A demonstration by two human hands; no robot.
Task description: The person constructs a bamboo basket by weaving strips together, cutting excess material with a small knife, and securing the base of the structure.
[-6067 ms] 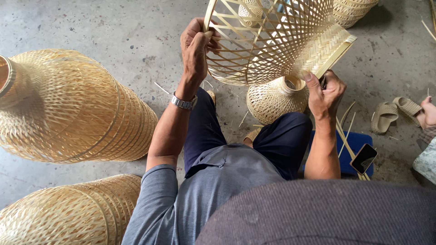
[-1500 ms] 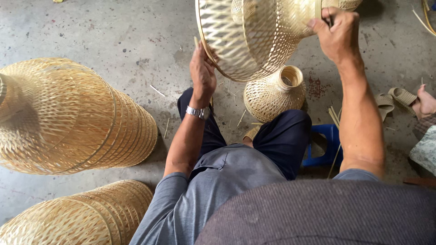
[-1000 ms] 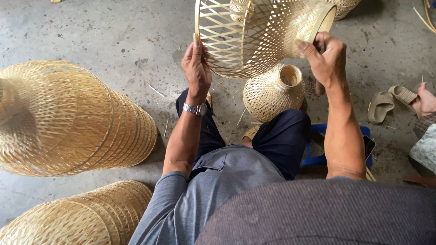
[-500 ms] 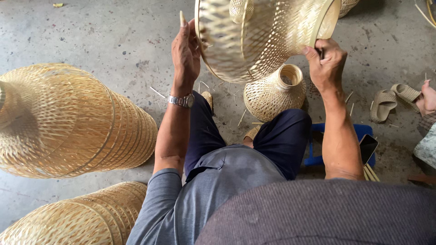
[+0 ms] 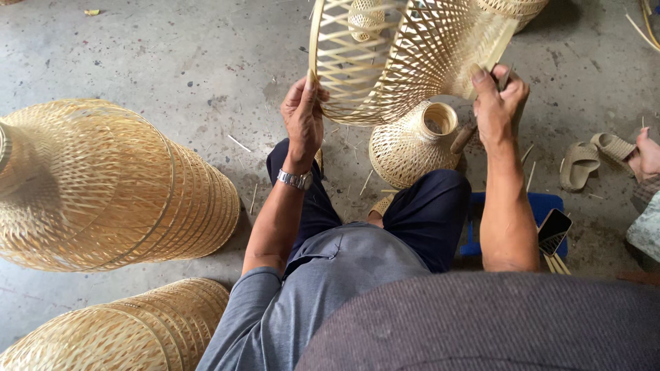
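Note:
I hold a large woven bamboo lampshade (image 5: 405, 55) up in front of me, its wide open rim turned toward my left. My left hand (image 5: 302, 117) grips that wide rim at its lower edge. My right hand (image 5: 498, 103) is closed on the shade's narrow end and also holds a wooden-handled tool (image 5: 464, 137) that points down. A smaller woven shade (image 5: 412, 148) stands on the floor just below, between my knees.
A stack of big woven shades (image 5: 103, 185) lies to my left, another stack (image 5: 117, 330) at the lower left. A blue stool (image 5: 543, 206) with a phone (image 5: 553, 230) sits under my right arm. Sandals (image 5: 591, 158) and another person's foot (image 5: 646, 154) are at right.
The shade has turned in my hands, its open rim now facing more toward me. My left hand has dropped from higher on the rim to its lower edge.

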